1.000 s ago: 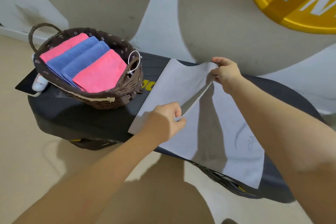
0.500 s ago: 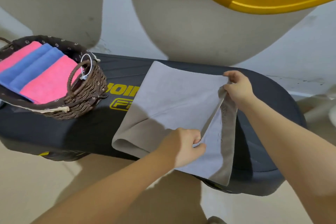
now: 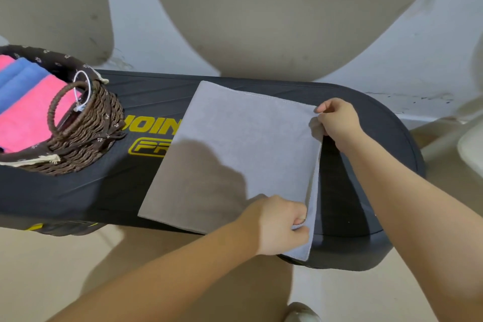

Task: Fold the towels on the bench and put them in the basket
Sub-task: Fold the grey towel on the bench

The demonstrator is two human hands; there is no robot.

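Both hands pinch the grey towel [image 3: 235, 149]: right hand [image 3: 338, 121] at its upper-right corner, left hand [image 3: 277, 225] lower right. Folded flat on the bench [image 3: 366, 191], its long axis runs upper right to lower left.

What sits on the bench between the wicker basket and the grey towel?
In the head view, only bare black bench top with yellow lettering lies between the wicker basket and the grey towel.

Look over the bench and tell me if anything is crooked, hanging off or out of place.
The grey towel lies askew across the bench, and its near right corner hangs over the front edge. Its folded layers do not quite line up on the right side, where the left hand and right hand pinch the corners. The basket looks tidy.
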